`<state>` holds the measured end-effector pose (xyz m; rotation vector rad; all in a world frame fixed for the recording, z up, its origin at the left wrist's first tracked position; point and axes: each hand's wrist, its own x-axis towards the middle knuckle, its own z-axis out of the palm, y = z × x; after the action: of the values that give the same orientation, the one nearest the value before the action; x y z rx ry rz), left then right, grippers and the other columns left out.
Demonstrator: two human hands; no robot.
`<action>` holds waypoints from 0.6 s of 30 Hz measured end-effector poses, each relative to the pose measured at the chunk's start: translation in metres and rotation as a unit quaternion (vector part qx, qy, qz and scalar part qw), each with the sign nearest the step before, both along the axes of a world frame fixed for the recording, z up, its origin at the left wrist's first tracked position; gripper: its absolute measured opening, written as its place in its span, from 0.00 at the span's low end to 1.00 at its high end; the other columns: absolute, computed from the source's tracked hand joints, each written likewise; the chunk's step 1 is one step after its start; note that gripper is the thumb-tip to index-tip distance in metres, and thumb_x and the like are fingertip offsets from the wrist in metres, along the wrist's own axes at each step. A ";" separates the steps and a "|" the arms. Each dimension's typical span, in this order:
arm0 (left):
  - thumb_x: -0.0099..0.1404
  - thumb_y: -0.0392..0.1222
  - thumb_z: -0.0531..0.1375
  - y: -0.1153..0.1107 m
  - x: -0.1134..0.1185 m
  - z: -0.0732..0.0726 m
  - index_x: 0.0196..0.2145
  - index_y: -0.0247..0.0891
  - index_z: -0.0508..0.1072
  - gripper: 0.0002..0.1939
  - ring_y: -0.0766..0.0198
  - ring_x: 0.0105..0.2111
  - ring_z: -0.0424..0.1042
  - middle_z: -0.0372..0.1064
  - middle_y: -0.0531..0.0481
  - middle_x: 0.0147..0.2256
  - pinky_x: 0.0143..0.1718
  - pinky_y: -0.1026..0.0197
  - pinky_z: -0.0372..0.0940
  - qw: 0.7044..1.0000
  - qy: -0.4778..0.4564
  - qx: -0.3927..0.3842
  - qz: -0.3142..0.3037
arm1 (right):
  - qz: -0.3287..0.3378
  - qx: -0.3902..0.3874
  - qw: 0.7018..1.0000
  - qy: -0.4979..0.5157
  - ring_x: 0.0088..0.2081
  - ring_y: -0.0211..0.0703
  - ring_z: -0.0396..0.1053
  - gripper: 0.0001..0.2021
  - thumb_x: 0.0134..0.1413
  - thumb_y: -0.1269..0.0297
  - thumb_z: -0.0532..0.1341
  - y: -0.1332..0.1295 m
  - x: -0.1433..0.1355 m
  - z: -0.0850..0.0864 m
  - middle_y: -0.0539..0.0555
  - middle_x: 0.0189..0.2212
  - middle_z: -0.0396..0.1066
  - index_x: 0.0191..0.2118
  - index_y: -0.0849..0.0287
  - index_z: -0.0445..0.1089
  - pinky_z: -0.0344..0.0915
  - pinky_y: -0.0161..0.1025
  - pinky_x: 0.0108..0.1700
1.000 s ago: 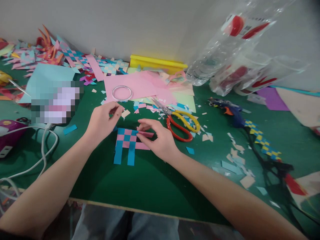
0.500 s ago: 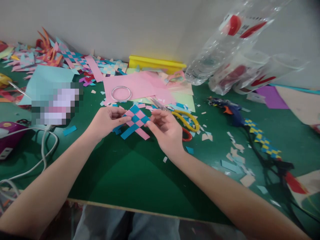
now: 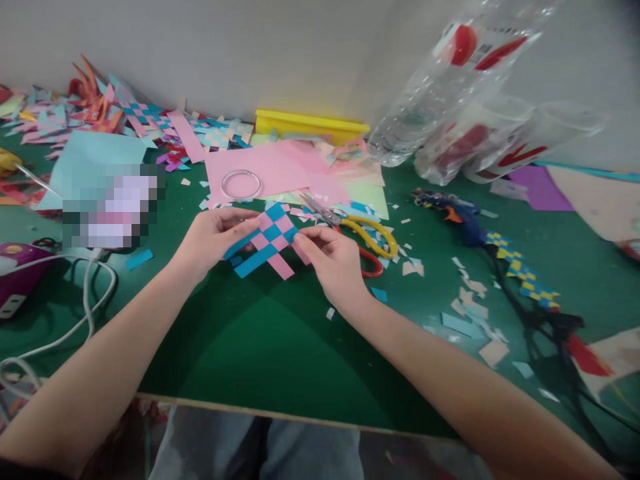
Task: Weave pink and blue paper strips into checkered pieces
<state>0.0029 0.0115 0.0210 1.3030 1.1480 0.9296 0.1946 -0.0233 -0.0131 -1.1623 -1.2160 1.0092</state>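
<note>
A blue and pink woven paper piece (image 3: 273, 232) is held over the green table, its loose strip ends pointing down toward me. My left hand (image 3: 213, 240) pinches its left side between thumb and fingers. At its right edge, my right hand (image 3: 334, 259) grips it with the thumb in front, the other fingers curled behind. Just beyond my right hand lie scissors (image 3: 373, 239) with one yellow and one red handle loop, among small paper scraps. A silver bangle (image 3: 241, 185) rests on the pink paper sheets (image 3: 280, 167) behind the woven piece.
Along the wall stand a yellow tray (image 3: 310, 125), a clear plastic bottle (image 3: 425, 107) and cups in plastic bags (image 3: 520, 150). Paper cuttings (image 3: 65, 120) heap at back left. A blurred-out phone (image 3: 120, 210) with a white cable (image 3: 86, 287) lies left. A blue-and-yellow woven strip (image 3: 520, 270) is right.
Both hands still hold the woven piece, which has tilted slightly. My left fingers have shifted along its upper left edge, and my right fingers have curled in closer. The view has shifted a little.
</note>
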 end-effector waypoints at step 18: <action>0.53 0.51 0.66 -0.005 -0.005 0.009 0.38 0.37 0.77 0.18 0.58 0.34 0.76 0.77 0.45 0.36 0.34 0.60 0.72 0.999 0.028 0.013 0.044 | -0.026 -0.018 0.998 0.055 0.26 0.36 0.67 0.08 0.46 0.56 0.65 0.001 -0.005 0.004 0.47 0.23 0.72 0.29 0.55 0.72 0.67 0.38 0.31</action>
<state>-0.0024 0.0066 0.0305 1.3155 1.2491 0.9797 0.1900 -0.0224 -0.0087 -1.1459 -1.0799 1.0466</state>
